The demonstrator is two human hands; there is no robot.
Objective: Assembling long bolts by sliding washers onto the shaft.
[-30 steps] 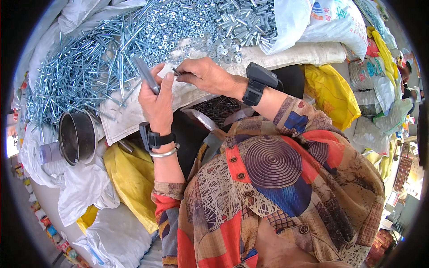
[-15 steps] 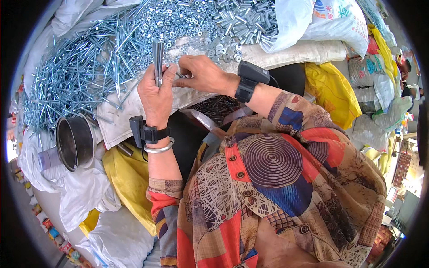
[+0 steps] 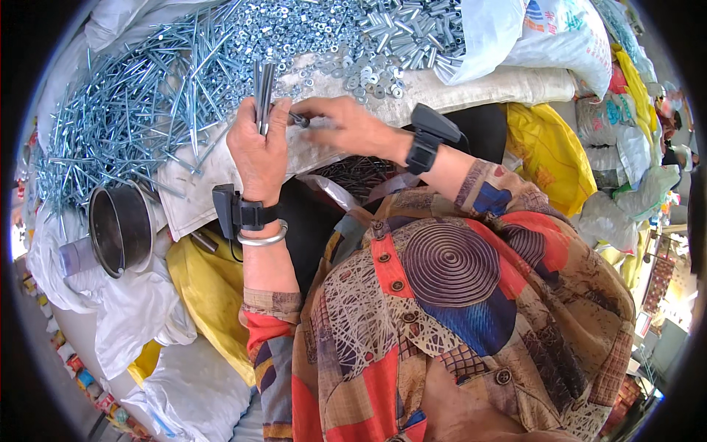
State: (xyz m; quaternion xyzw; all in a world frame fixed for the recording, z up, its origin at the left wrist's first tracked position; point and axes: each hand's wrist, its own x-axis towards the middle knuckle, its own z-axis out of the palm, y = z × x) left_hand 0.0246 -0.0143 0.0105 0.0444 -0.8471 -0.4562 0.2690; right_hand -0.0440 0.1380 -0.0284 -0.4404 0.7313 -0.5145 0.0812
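Observation:
My left hand is closed around a small bundle of long silver bolts that stick up past my fingers. My right hand pinches the end of one bolt right beside the left hand's fingers. Both hands hover over a white sack cloth at the near edge of the hardware. A big heap of long bolts lies to the left. Small nuts and washers are spread behind the hands, and short metal sleeves are piled at the back right. Black bands are strapped on both wrists.
A dark metal pot sits on its side at the left, on white sacks. Yellow bags lie right of my arm and another yellow bag below my left wrist. Printed white sacks stand at the back right.
My left hand has turned the bundle of bolts from slanted to upright and moved slightly right. My right hand has stayed close, working at the bolt end beside the left fingers.

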